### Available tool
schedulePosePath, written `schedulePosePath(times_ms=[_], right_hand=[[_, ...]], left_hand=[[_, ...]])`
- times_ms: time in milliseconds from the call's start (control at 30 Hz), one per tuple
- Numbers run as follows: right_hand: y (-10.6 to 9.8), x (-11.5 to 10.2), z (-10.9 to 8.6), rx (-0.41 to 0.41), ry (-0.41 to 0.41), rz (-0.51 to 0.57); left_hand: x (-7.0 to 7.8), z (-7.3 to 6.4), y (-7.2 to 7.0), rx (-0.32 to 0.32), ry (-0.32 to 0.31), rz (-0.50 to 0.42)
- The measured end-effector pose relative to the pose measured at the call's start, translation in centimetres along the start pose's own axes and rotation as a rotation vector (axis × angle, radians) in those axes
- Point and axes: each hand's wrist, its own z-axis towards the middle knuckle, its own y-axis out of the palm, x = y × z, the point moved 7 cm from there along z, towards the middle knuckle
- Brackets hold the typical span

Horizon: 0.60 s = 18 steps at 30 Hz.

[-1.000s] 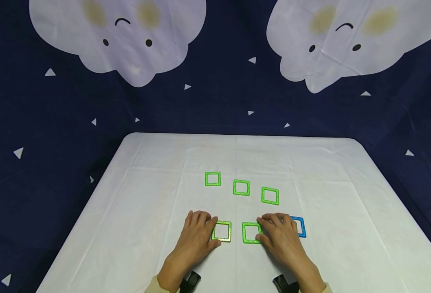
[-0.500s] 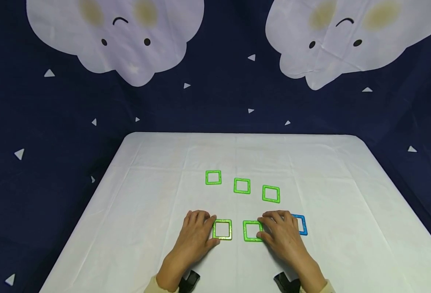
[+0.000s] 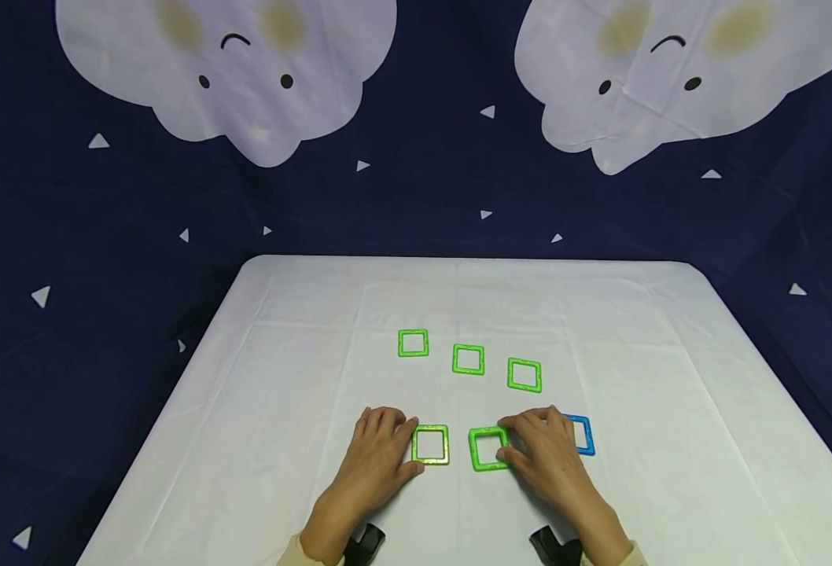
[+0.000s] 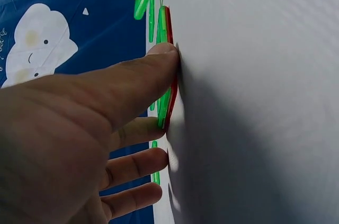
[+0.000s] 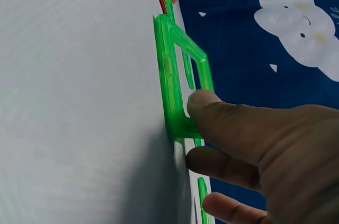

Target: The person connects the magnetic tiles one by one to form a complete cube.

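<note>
On the white table [image 3: 303, 314], my left hand [image 3: 381, 456] pinches a green square frame tile [image 3: 447, 446] between thumb and forefinger at its left side. In the left wrist view a red layer [image 4: 173, 102] shows against the table side of this green tile. My right hand [image 3: 549, 456] grips the right side of another green square frame tile [image 3: 473, 452]. The right wrist view shows that tile tilted, partly off the table. A gap separates the two held tiles. Right behind my right hand lies a blue square frame tile [image 3: 589, 436], partly hidden by the fingers.
Three green frame tiles lie flat beyond my hands in a slanting row: a left one [image 3: 413, 354], a middle one [image 3: 469, 372] and a right one [image 3: 524, 388]. A dark blue cloth [image 3: 416, 204] with clouds hangs behind the table.
The green tile in my right hand has gone from lying flat to slightly tilted and turned. My left hand and its tile stay in place.
</note>
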Motion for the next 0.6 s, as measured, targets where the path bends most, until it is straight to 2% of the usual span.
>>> schedulePosePath(times_ms=[267, 600], right_hand=[[-0.35, -0.1, 0.01, 0.054, 0.001, 0.071], [-0.83, -0.26, -0.04, 0.137, -0.051, 0.136]], left_hand=[[0.03, 0.08, 0.08, -0.025, -0.012, 0.003], [0.0, 0.08, 0.19, -0.028, -0.008, 0.005]])
